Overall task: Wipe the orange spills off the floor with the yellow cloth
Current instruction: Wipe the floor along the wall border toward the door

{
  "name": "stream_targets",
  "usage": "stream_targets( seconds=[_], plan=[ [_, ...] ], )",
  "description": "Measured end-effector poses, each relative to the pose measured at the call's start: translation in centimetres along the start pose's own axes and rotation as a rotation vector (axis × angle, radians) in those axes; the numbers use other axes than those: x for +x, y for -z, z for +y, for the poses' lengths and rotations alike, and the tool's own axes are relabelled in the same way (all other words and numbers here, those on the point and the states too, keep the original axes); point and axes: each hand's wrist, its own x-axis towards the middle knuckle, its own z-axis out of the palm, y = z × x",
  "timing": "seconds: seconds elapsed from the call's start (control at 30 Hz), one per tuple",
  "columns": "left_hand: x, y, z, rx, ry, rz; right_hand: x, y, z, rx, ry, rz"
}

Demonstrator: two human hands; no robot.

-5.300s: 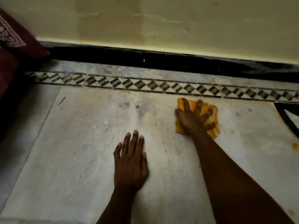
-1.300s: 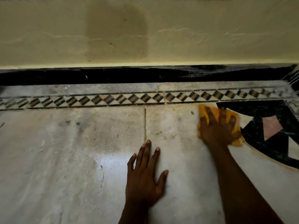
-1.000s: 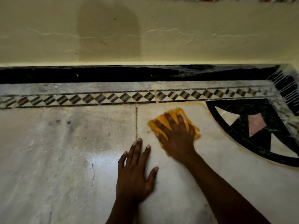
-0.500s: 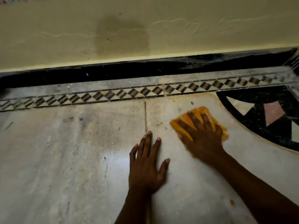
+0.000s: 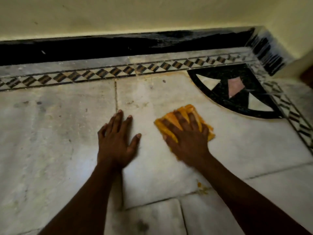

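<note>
The cloth (image 5: pixel 172 118) under the right hand (image 5: pixel 188 141) is yellow-orange. Near that wrist, a small orange spill (image 5: pixel 201 187) marks the pale grey-white marble floor (image 5: pixel 55 150). Beyond both hands runs a border strip (image 5: pixel 108 73) of black, brown and white diamonds, then a black skirting (image 5: pixel 84 48) under a cream wall (image 5: pixel 135 14). Right of the cloth, a black corner inlay (image 5: pixel 223 97) holds white and pink triangles.

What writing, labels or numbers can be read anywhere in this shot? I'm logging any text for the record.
None: no text shows. The yellow cloth under the right hand, the marble floor, the patterned border strip and the wall carry no words or numbers.
</note>
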Motion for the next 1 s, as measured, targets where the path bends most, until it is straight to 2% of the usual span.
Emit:
stream_targets(
  seconds=[0.07,0.17,0.23,0.27,0.33,0.4,0.47,0.5,0.57,0.63,0.7,0.8,0.9,0.93,1.0],
  plan=[
    [0.0,0.1,0.0,-0.006,-0.006,0.016,-3.2,0.9,2.4,-0.001,-0.057,-0.021],
    [-0.5,-0.3,0.2,-0.026,-0.026,0.040,-2.0,1.1,3.9,0.087,-0.386,-0.038],
    [-0.4,-0.3,0.2,-0.039,-0.024,0.044,0.7,0.8,1.9,0.174,-0.507,-0.068],
    [-0.5,-0.1,0.5,-0.044,-0.036,0.055,1.1,1.0,0.8,0.193,-0.502,-0.094],
    [-0.8,0.4,0.7,-0.069,-0.046,0.108,-0.3,0.7,-0.8,0.178,-0.321,-0.077],
    [-1.7,0.5,0.6,-0.104,-0.060,0.120,-5.3,-0.1,-0.9,0.112,-0.093,0.079],
    [-3.5,0.5,0.6,-0.125,-0.082,0.082,-10.9,-0.4,1.2,0.039,-0.027,0.140],
    [-4.8,0.3,0.6,-0.116,-0.088,0.056,-12.4,-0.5,2.9,0.010,-0.068,0.115],
    [-7.3,-0.2,0.8,-0.087,-0.123,0.007,-11.7,0.4,5.9,-0.010,-0.282,0.023],
    [-10.0,-0.3,1.7,-0.060,-0.181,-0.019,-8.7,1.7,6.4,0.140,-0.537,-0.091],
    [-12.4,-0.1,2.7,-0.058,-0.186,-0.045,-6.4,2.5,4.6,0.230,-0.607,-0.104],
    [-16.2,0.1,4.3,-0.046,-0.107,-0.077,-7.5,1.9,1.1,0.175,-0.410,-0.122],
    [-19.5,0.0,5.7,-0.039,-0.052,-0.063,-13.7,0.7,-0.8,0.071,-0.153,-0.006],
    [-20.5,-0.1,6.0,-0.046,-0.039,-0.054,-15.8,0.4,-0.4,0.045,-0.104,0.005],
    [-22.2,-0.1,6.5,-0.031,-0.024,-0.066,-17.9,0.7,1.6,0.022,-0.130,-0.013]
  ],
)
